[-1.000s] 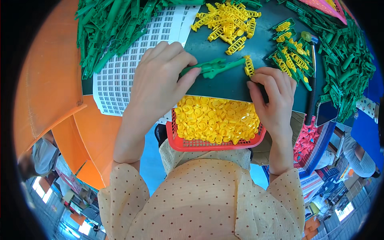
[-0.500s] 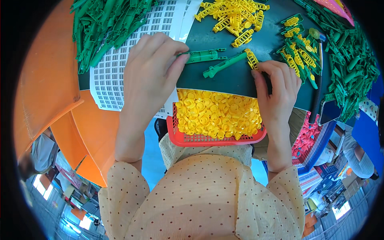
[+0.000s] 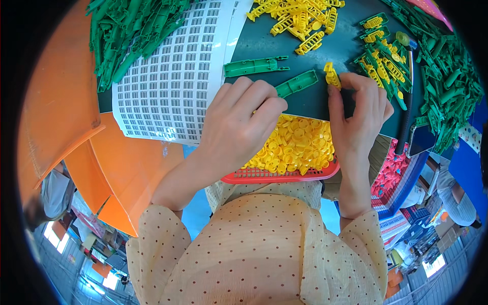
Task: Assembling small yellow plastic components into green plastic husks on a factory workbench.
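My left hand [image 3: 243, 121] is closed on the near end of a long green plastic half-shell [image 3: 299, 84], its hollow side facing up. Just beyond my knuckles a second green half-shell [image 3: 254, 66] lies loose on the dark table, hollow side up, with two prongs at its right end. Between thumb and forefinger, my right hand [image 3: 358, 104] pinches a small yellow ladder-shaped plastic piece [image 3: 331, 76], which stands tilted a little right of the held shell and apart from it. Its lower end is partly hidden by my fingertips.
Yellow ladder-shaped pieces [image 3: 301, 19] lie piled at the back. Green parts [image 3: 134, 38] heap at far left beside printed label sheets [image 3: 162, 96]; more green parts [image 3: 447, 76] lie at right, near a hammer [image 3: 406, 91]. A red basket [image 3: 274, 176] of yellow caps sits below the table edge.
My left hand has moved right and nearer, leaving one green half-shell and gripping the other, which now shows its hollow side. My right hand has shifted slightly right with the yellow piece.
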{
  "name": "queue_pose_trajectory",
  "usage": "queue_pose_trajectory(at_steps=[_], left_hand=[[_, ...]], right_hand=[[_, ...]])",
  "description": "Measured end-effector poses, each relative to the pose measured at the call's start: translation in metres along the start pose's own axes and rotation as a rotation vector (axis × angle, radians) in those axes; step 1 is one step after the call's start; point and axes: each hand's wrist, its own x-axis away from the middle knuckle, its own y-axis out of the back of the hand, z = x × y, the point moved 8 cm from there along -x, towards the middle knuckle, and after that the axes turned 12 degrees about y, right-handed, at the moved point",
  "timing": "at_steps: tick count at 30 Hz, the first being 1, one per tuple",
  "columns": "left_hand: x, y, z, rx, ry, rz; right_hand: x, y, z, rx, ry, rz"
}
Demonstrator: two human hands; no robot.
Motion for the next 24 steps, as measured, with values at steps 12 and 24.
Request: queue_pose_trajectory(at_steps=[12, 24], left_hand=[[0.002, 0.004, 0.015, 0.072, 0.137, -0.042], [-0.003, 0.008, 0.017, 0.079, 0.11, -0.087]], right_hand=[[0.008, -0.004, 0.002, -0.065, 0.029, -0.019], [0.005, 0.001, 0.004, -0.316, 0.128, -0.095]])
